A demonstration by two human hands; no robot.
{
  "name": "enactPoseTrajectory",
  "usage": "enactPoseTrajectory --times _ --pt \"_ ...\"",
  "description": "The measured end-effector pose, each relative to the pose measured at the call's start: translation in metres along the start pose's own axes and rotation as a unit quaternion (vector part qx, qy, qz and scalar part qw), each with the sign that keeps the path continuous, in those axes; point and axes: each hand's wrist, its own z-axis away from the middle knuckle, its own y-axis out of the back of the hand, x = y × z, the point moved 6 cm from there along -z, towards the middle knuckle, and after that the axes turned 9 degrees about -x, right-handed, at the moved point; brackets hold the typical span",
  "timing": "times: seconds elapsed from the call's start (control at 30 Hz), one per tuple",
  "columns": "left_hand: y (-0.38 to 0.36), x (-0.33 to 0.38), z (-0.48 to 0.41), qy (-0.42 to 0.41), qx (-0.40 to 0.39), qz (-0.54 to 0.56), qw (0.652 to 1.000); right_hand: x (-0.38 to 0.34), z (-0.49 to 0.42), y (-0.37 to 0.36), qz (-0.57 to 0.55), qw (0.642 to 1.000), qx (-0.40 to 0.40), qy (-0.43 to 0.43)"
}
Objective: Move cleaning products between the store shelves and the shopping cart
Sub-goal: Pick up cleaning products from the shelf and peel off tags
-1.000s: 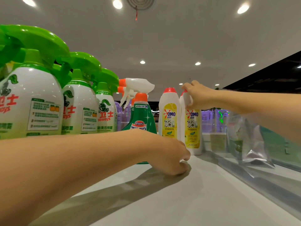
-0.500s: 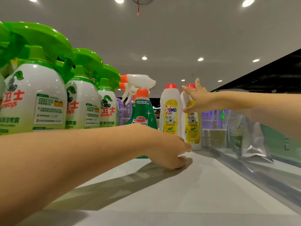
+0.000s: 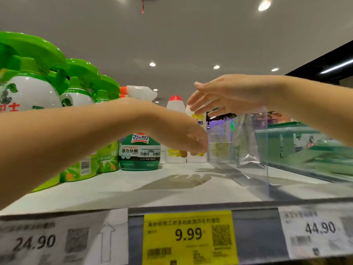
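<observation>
White bottles (image 3: 175, 109) stand upright at the shelf (image 3: 133, 192) back; right hand (image 3: 235, 92) spread wide near their caps, left hand (image 3: 183, 136) loose and empty before them, so a careless sweep could topple both

Left of yellow 9.99 price tag (image 3: 188, 234): white 24.90 tag (image 3: 36, 241); right: white 44.90 tag (image 3: 319, 228); above-right: clear plastic divider (image 3: 252, 142); far above: ceiling spotlight (image 3: 264, 5).
</observation>
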Motion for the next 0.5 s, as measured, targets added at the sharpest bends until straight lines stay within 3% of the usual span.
enactPoseTrajectory --times 0.1,0.2,0.37,0.5 --pt "0.008 0.016 0.010 -0.006 0.037 0.015 0.999 -0.006 0.028 0.000 -0.053 0.997 0.041 0.048" --pt "0.020 0.025 0.020 -0.003 0.125 0.078 0.989 -0.006 0.053 -0.001 -0.083 0.991 0.075 0.068" --pt "0.030 0.051 0.052 0.004 0.283 0.155 0.947 -0.011 0.102 -0.004 -0.111 0.976 0.164 0.093" --pt "0.016 0.072 0.083 0.018 0.367 0.160 0.916 -0.010 0.137 -0.026 -0.125 0.976 0.157 0.084"
